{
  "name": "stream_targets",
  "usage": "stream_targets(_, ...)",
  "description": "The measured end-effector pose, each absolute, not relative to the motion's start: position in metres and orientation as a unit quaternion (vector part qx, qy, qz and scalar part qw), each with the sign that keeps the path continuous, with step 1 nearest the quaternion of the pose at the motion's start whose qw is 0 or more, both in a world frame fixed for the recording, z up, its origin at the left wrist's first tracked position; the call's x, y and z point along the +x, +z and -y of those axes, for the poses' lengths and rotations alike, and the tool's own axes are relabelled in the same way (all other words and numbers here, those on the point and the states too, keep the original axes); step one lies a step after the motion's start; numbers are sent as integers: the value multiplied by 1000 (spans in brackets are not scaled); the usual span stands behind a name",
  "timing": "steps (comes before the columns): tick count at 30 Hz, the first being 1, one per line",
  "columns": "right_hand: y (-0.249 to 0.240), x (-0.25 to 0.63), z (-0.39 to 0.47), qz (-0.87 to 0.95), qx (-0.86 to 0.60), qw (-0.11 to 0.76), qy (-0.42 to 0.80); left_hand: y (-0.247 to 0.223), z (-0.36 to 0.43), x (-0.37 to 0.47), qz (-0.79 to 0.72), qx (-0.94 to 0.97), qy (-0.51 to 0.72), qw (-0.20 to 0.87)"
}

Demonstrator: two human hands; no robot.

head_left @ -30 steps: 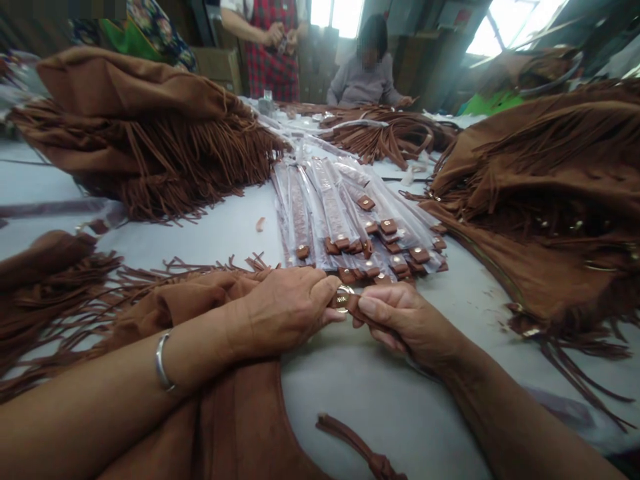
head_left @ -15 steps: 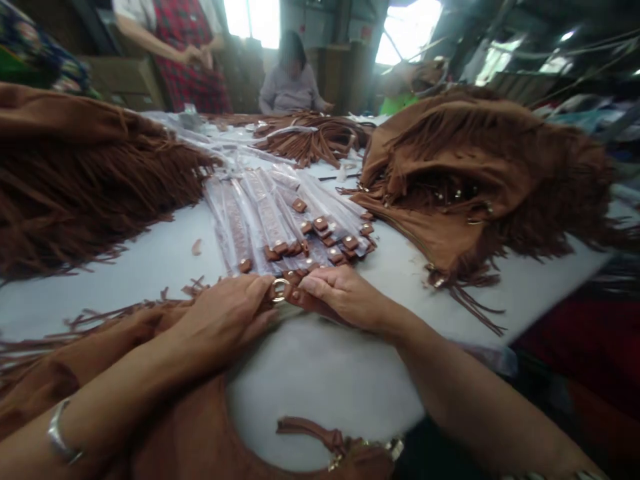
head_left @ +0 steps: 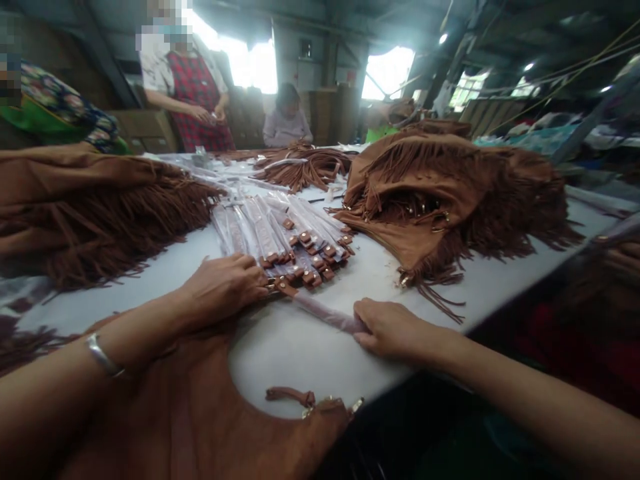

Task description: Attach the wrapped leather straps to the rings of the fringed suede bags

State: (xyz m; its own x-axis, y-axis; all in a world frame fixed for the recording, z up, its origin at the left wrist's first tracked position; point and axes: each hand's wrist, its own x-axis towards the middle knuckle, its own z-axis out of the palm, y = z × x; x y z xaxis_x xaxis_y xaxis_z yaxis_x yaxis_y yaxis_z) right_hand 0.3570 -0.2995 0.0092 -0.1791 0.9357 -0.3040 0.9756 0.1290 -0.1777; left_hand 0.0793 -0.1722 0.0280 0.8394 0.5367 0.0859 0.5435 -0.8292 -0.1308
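Note:
A brown suede-like bag (head_left: 200, 400) lies in front of me, its curved opening towards the table's near edge. My left hand (head_left: 227, 287) is closed on the bag's upper corner, beside a metal ring. From that ring a brown strap (head_left: 323, 311) in clear plastic wrap runs to the right. Its far part is gripped in my closed right hand (head_left: 387, 328), and the stretch between my hands looks taut. Just beyond my left hand lies a pile of plastic-wrapped straps (head_left: 260, 230) with brown studded tabs. Gold-coloured fittings (head_left: 327, 404) sit on the bag's near corner.
Fringed brown bags (head_left: 100, 207) are heaped at left. Another heap of fringed bags (head_left: 430, 170) stands at right near the table edge. Loose brown fringe (head_left: 307, 167) lies farther back. A person in a checked apron (head_left: 197, 87) and a seated person (head_left: 287, 123) are across the table.
My right hand has moved right and towards me along the strap, away from the ring. More wrapped strap now shows between my hands. The camera view has tilted up.

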Motion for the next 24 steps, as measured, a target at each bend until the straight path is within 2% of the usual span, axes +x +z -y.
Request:
stream_targets(4, 14, 350, 284, -721, 629, 60, -284, 67, 209, 79, 337, -938, -78, 26)
stream_targets(9, 21, 347, 280, -680, 582, 36, -445, 98, 278, 76, 358, -906, -162, -158)
stream_targets(11, 30, 340, 285, -641, 568, -49, -514, 101, 306, 75, 379, -876, -156, -254)
stream_targets(14, 44, 316, 294, -483, 514, -309, -638, 97, 345, 75, 387, -802, -124, -438)
stream_targets(16, 48, 293, 297, -395, 466, -440, -658, 92, 366, 75, 388, -715, -144, -563)
stream_targets(19, 45, 256, 301, -379, 424, -528, -630, 82, 387, 75, 402, -588, -219, -667)
stream_targets(24, 37, 213, 308, -332, 360, -606, -627, 63, 389, 62, 465, -470, -270, -700)
